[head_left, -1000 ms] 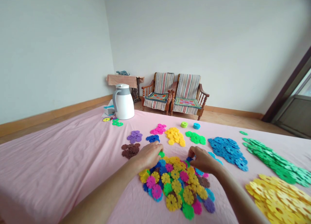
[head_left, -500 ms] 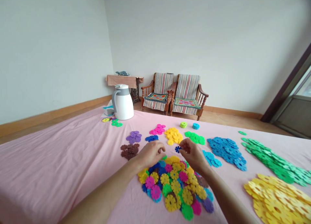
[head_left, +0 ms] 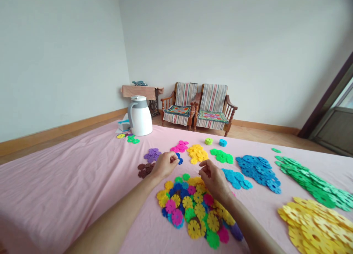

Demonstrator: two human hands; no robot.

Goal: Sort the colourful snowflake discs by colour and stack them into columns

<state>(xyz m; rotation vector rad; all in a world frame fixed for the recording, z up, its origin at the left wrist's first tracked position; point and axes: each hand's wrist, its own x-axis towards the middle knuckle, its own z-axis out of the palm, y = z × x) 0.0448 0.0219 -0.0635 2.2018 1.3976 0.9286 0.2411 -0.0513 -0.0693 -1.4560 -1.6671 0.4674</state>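
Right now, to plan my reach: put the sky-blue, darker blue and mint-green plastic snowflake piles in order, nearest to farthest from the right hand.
From the right hand, in the head view:
1. Sky-blue snowflake pile, just right of the hand.
2. Darker blue snowflake pile, right of the sky-blue pile.
3. Mint-green snowflake pile, farthest right.

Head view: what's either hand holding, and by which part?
The left hand pinches a dark blue plastic flower-shaped disc by its rim at the fingertips; the right hand appears to hold nothing.

No readable text or labels
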